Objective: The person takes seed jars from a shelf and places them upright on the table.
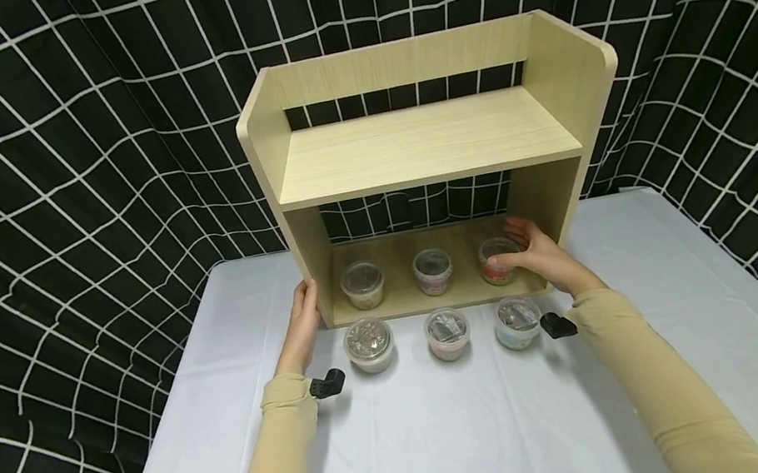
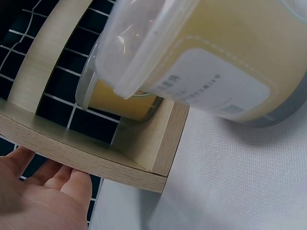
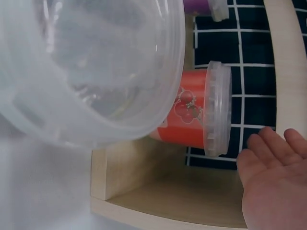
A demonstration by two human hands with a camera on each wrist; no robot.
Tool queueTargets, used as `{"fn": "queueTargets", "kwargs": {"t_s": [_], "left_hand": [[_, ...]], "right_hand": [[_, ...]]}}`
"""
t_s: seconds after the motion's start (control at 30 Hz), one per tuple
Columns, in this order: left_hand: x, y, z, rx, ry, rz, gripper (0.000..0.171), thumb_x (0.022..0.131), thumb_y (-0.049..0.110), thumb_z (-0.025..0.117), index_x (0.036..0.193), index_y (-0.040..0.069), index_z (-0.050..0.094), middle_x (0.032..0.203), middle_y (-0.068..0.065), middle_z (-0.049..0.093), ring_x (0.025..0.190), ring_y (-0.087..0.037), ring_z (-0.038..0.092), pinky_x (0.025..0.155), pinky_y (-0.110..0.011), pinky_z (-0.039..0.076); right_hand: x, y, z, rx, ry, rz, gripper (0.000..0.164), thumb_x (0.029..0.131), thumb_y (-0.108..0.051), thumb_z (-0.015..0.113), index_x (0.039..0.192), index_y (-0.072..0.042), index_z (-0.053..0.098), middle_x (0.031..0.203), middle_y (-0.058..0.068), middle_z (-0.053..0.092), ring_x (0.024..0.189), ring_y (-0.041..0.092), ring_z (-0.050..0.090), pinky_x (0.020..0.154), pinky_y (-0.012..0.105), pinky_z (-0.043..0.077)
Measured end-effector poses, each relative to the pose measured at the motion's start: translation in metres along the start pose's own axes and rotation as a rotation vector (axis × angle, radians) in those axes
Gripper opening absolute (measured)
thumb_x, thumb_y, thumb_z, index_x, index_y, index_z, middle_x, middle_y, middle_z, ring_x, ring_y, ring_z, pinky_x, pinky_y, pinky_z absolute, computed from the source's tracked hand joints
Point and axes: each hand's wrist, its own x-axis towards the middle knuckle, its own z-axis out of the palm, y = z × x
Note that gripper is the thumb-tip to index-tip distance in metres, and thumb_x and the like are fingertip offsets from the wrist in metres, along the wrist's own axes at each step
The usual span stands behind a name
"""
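My right hand (image 1: 536, 253) reaches into the lower level of the wooden shelf (image 1: 424, 146), its fingers loosely spread by a round tub with a red label (image 1: 497, 273). The right wrist view shows that red tub (image 3: 192, 108) with its clear lid, and the right hand (image 3: 276, 175) beyond the lid, palm turned up, holding nothing. At the shelf's left side panel, my left hand (image 1: 303, 322) rests its fingers on the outer face. In the left wrist view, the left hand (image 2: 48, 194) has its fingertips against that panel (image 2: 81, 153).
Beside the red tub stand a purplish tub (image 1: 434, 272) and a yellowish tub (image 1: 362, 285). On the white table (image 1: 446, 444) before the shelf sit a cream tub (image 1: 369, 345), a pinkish tub (image 1: 447, 334) and a light blue tub (image 1: 518, 323). Black gridded cloth (image 1: 31, 162) surrounds the table.
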Motion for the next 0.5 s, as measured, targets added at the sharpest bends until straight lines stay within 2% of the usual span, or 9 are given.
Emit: {"fn": "queueTargets", "kwargs": {"t_s": [0.2,0.5], "left_hand": [[0.0,0.0,-0.001,0.003,-0.011,-0.003,0.057,0.093,0.043,0.026,0.137,0.011,0.01,0.14,-0.01,0.011,0.126,-0.022,0.012,0.103,-0.035,0.011],[-0.002,0.001,0.0,0.004,0.002,-0.008,0.058,0.093,0.044,0.027,0.137,0.01,0.01,0.14,-0.01,0.011,0.126,-0.022,0.012,0.103,-0.035,0.011]], "right_hand": [[0.003,0.004,-0.001,-0.029,0.004,0.01,0.094,0.073,-0.018,0.071,0.136,-0.003,0.003,0.138,0.018,0.012,0.125,0.036,0.012,0.1,0.045,0.018],[0.008,0.011,0.002,-0.186,0.021,0.084,0.1,0.069,-0.03,0.073,0.137,-0.004,0.004,0.14,0.017,0.008,0.126,0.033,0.008,0.1,0.047,0.014]]}}
